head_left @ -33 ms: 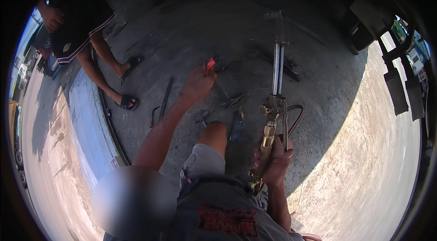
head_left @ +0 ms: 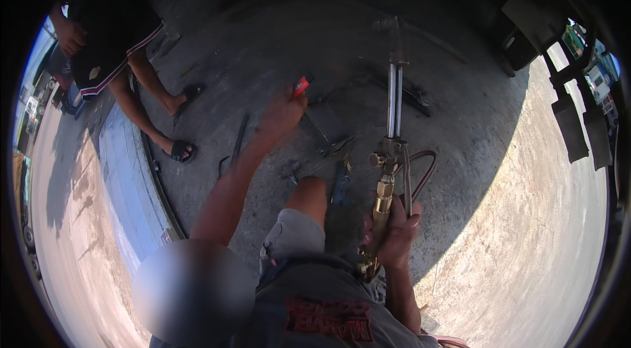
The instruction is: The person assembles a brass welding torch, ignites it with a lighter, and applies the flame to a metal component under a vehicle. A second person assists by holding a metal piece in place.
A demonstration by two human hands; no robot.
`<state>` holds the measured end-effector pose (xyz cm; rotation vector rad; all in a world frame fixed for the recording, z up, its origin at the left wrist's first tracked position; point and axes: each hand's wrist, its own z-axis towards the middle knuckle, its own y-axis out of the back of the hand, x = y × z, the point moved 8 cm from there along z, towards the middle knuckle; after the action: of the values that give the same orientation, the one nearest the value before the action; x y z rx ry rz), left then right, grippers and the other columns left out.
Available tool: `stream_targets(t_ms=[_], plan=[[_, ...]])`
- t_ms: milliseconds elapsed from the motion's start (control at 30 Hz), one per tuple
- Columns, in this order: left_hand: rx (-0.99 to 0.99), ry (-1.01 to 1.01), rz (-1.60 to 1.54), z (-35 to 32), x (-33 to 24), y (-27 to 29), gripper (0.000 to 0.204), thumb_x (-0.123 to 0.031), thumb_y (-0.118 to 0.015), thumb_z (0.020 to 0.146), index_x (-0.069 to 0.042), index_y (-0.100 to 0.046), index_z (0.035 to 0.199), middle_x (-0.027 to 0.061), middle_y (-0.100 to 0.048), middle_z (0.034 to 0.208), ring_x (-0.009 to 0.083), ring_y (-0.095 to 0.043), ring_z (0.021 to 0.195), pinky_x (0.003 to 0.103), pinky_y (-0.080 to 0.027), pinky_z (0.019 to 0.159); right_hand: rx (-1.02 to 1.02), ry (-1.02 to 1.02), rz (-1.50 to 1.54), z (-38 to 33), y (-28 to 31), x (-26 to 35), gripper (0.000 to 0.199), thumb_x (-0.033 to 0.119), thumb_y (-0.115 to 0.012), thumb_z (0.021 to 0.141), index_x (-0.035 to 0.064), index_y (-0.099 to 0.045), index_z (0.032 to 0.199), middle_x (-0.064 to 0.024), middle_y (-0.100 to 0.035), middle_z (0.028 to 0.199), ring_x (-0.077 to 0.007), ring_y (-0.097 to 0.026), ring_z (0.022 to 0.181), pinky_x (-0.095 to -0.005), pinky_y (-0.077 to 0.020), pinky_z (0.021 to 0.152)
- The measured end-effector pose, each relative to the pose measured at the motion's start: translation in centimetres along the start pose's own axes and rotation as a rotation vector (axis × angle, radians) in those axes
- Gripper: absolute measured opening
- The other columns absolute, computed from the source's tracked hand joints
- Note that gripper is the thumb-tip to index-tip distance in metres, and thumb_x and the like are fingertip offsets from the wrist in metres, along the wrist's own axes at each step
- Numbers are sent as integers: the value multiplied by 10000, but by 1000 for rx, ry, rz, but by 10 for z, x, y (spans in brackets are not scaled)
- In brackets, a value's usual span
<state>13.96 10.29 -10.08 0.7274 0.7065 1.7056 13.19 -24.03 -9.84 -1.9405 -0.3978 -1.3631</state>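
Note:
A red lighter [head_left: 300,87] with a dark top is gripped in my left hand [head_left: 286,111], out in front of me and left of the torch head. My right hand [head_left: 398,236] is wrapped around the brass handle of a cutting torch [head_left: 386,193], beside its lever. The torch points away from me, its twin silver tubes running to an angled head at the far end. No flame shows at the head. Lighter and torch are well apart. A dark red hose [head_left: 430,174] loops beside the torch's valves.
Several dark metal tools and scraps [head_left: 340,144] lie on the concrete floor [head_left: 453,118] before my knee. A long dark bar [head_left: 240,138] lies left of my forearm. Another person in black shorts and sandals [head_left: 182,150] is at the far left, near a pale blue panel [head_left: 131,177].
The torch has shifted slightly to the left. My left hand, with the lighter, has moved a little up and left. Both grips stay the same.

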Motion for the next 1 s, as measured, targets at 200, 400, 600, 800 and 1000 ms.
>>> stream_targets(t_ms=[200, 400, 600, 800, 1000], plan=[[201, 848, -945, 56, 28, -16, 356, -221, -609, 930, 6, -613, 1204, 209, -649, 1060, 359, -621, 986, 460, -476, 848, 64, -27, 96, 3, 16, -39, 1033, 924, -195, 910, 124, -447, 1513, -99, -565, 865, -156, -496, 601, -283, -426, 558], [386, 965, -1039, 87, 7, -4, 681, -340, -643, 954, -49, -437, 1533, 175, -577, 1278, 278, -513, 1232, 438, -393, 1074, 53, -35, 29, 9, 13, -32, 1059, 917, -199, 916, 67, -447, 1497, -87, -552, 865, -144, -491, 612, -279, -423, 565], [509, 800, -1042, 92, -11, -11, 358, -301, -618, 965, -18, -668, 1179, 184, -722, 895, 400, -705, 911, 508, -504, 788, 50, 2, -8, 12, 13, -24, 1084, 928, -195, 910, 32, -450, 1464, -67, -544, 863, -127, -480, 606, -265, -411, 562], [168, 674, -698, 104, -4, 14, 342, -306, -590, 971, 4, -640, 1105, 273, -669, 864, 548, -633, 867, 498, -527, 779, 35, 10, 19, 12, 13, -20, 1103, 952, -216, 886, 37, -446, 1457, -64, -541, 869, -121, -479, 609, -262, -405, 564], [64, 814, -924, 108, 6, -10, 448, -300, -642, 950, -43, -563, 1309, 164, -677, 999, 355, -673, 882, 454, -517, 756, 74, 39, 15, 14, 8, -15, 1133, 958, -221, 881, 30, -412, 1503, -61, -539, 877, -121, -490, 632, -267, -411, 592]])
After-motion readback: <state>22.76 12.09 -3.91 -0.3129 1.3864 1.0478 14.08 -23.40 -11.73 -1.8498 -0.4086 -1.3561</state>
